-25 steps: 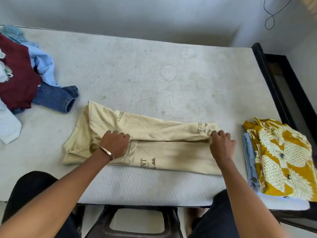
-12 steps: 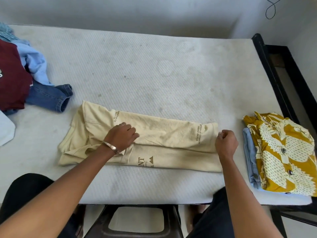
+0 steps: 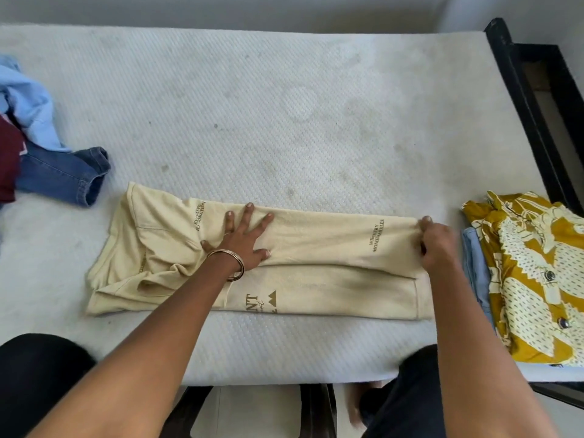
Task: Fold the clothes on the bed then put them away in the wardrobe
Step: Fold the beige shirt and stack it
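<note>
Cream t-shirt (image 3: 316, 267) lies folded lengthwise near the bed's (image 3: 284, 105) near edge, centre. Left hand (image 3: 243, 238) flat on it, fingers spread, grip wide, holding nothing. Right hand (image 3: 437, 245) pinches the shirt's right end, grip closed on fabric. Folded yellow patterned shirt (image 3: 531, 279) stacked on light blue garment (image 3: 475, 267) at right. Unfolded jeans (image 3: 66, 175), light blue shirt (image 3: 31, 112), maroon garment (image 3: 8, 162) at far left.

The cream T-shirt (image 3: 316, 248) is soft, matt knit cloth with brown printed lettering. The mattress (image 3: 252, 121) has a white quilted, ribbed fabric cover, faintly stained. The jeans (image 3: 63, 175) are coarse blue denim. The bangle (image 3: 234, 263) is shiny metal. The bed frame (image 3: 531, 105) is black, slightly glossy.
</note>
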Action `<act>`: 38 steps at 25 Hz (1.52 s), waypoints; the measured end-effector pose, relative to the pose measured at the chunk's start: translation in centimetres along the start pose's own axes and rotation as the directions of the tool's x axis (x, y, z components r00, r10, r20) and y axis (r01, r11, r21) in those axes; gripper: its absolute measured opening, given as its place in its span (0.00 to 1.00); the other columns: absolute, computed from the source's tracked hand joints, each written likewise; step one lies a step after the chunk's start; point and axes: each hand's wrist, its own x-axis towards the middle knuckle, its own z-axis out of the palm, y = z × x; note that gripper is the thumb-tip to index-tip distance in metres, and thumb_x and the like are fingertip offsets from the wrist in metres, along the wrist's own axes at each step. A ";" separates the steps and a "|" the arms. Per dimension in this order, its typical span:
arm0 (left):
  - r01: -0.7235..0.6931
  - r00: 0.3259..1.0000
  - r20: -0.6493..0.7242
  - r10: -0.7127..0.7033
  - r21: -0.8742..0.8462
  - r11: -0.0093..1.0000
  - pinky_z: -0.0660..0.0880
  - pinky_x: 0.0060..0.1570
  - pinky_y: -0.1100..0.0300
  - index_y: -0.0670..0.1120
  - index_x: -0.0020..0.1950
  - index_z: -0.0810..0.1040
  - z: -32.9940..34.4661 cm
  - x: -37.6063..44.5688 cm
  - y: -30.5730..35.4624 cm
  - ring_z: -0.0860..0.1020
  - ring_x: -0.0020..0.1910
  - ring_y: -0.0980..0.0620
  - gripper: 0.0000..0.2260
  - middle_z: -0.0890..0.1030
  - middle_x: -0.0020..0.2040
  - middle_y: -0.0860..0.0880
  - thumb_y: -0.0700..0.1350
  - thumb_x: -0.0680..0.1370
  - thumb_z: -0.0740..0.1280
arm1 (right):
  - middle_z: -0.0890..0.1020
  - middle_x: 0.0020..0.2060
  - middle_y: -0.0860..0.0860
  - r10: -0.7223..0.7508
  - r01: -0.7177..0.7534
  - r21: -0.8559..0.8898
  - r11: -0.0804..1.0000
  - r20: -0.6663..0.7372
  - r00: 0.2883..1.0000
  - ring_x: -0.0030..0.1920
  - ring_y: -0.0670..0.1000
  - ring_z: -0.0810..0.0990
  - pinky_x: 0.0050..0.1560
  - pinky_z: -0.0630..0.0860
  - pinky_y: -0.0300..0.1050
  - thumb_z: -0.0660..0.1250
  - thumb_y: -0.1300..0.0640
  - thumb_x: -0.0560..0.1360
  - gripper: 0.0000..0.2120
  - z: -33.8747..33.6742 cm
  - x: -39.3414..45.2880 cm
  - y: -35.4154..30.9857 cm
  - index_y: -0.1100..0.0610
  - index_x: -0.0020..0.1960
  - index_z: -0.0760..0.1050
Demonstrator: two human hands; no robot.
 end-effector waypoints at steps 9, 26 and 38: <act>0.042 0.999 0.016 -0.042 -0.028 0.999 0.49 0.56 0.17 0.72 0.70 0.31 -0.3 -0.7 1.1 0.27 0.73 0.44 0.37 0.23 0.71 0.60 0.70 0.74 0.57 | 0.78 0.61 0.55 -0.172 0.183 -0.176 0.967 0.077 0.982 0.56 0.53 0.77 0.60 0.72 0.52 0.74 0.49 0.73 0.25 0.4 -3.3 1.2 0.54 0.65 0.70; -0.100 0.982 -0.186 0.029 -0.386 0.917 0.57 0.73 0.45 0.54 0.74 0.65 -1.5 -1.6 -1.4 0.53 0.77 0.45 0.31 0.57 0.78 0.49 0.58 0.74 0.69 | 0.29 0.75 0.40 -0.358 0.545 -0.806 0.229 0.451 0.817 0.73 0.61 0.24 0.61 0.23 0.72 0.46 0.28 0.77 0.33 5.1 -9.2 8.7 0.32 0.75 0.33; 0.403 0.703 -0.106 -0.703 -0.755 0.517 0.74 0.51 0.54 0.42 0.60 0.77 0.5 -11.5 -11.5 0.77 0.58 0.39 0.23 0.79 0.58 0.39 0.53 0.71 0.74 | 0.81 0.52 0.55 -0.500 0.993 -0.117 -0.011 0.861 0.096 0.54 0.62 0.76 0.49 0.72 0.54 0.72 0.63 0.68 0.19 19.0 -28.9 9.1 0.57 0.59 0.79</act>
